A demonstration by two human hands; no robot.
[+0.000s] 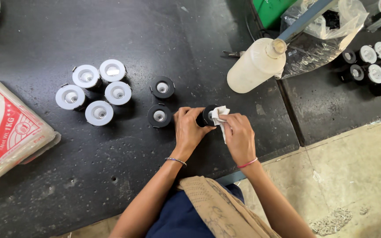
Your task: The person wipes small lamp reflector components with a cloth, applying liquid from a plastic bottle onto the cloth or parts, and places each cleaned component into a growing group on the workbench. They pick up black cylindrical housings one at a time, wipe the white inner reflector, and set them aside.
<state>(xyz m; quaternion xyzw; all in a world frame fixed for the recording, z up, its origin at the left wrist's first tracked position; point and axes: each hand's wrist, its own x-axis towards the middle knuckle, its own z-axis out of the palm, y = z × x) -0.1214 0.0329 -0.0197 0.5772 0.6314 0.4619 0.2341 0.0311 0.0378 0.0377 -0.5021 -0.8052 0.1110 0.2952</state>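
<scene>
Head view: I'm looking straight down at a dark worktop (111,167), both hands meeting near its front edge, right of the middle.
Left hand (188,128): fingers curled tight around a black round lamp fitting (207,115), holding it just off the surface as far as I can tell.
Right hand (239,136): fingers pinched on a small white cloth (220,115), pressed onto the face of that fitting.
In hand: I judge the wiping of this one piece is under way, not finished.
Black pair (161,102): two more black fittings stand just left of the hands, one behind the other; whether they are wiped I can't tell.
White group (94,90): five white-rimmed fittings clustered further left, toward the middle of the worktop.
Further batch (378,66): more fittings on the next surface at the far right.
Bottle (256,64): pale plastic squeeze bottle lying near the far right corner, beside a clear bag (323,39).
Left edge: a red-and-white printed sack (9,128).
</scene>
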